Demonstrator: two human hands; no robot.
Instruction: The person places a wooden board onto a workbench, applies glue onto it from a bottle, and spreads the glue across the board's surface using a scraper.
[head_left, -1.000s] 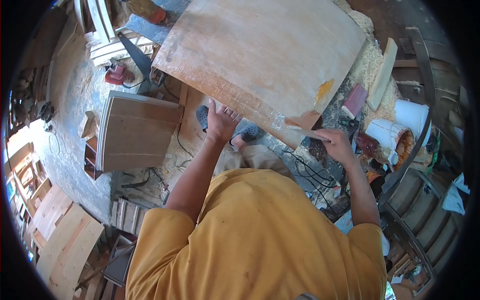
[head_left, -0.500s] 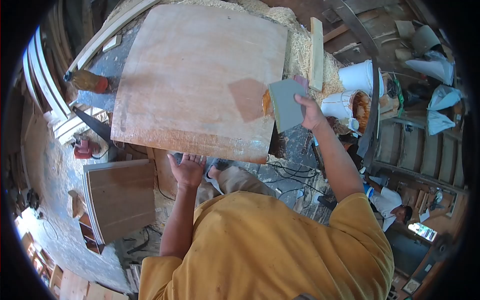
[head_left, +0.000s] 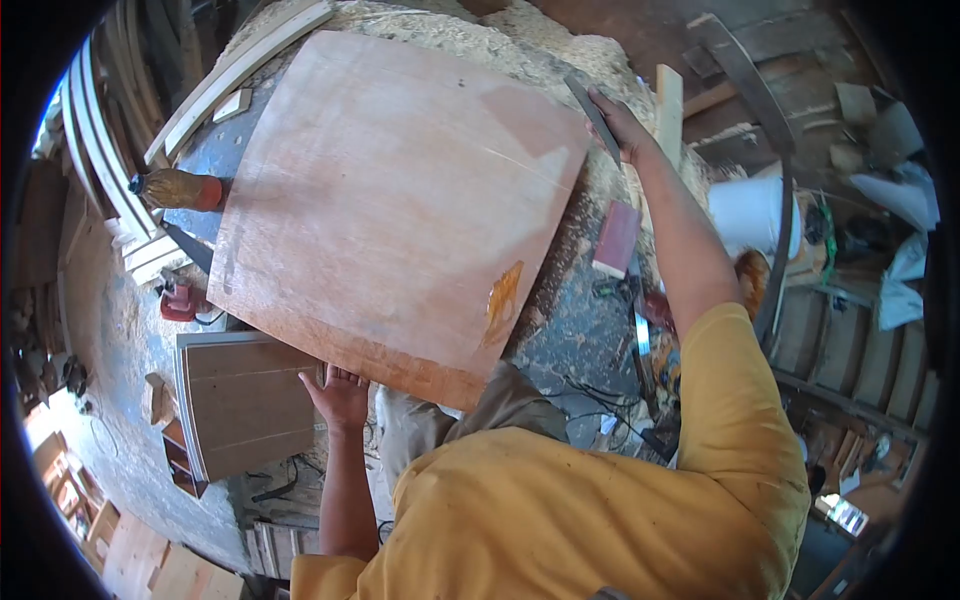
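Note:
A large curved wooden panel (head_left: 390,200) lies in front of me, with an orange blob of glue (head_left: 502,298) near its right front edge. My right hand (head_left: 622,125) reaches to the panel's far right corner and grips a flat grey spreader (head_left: 592,110) against the edge. A wet, darker patch shows on the wood near that corner. My left hand (head_left: 338,392) rests at the panel's near edge, fingers curled on the underside. My yellow shirt fills the bottom of the view.
Sawdust (head_left: 560,50) is heaped behind and right of the panel. A reddish block (head_left: 616,238) and a wooden slat (head_left: 668,100) lie to the right, with a white bucket (head_left: 745,215) beyond. A smaller curved panel (head_left: 240,400) sits lower left; a bottle (head_left: 175,188) lies at left.
My right hand swept the spreader from the panel's right edge up to its far right corner. My left hand stayed at the near edge. The view shifted and the glue blob sits nearer me.

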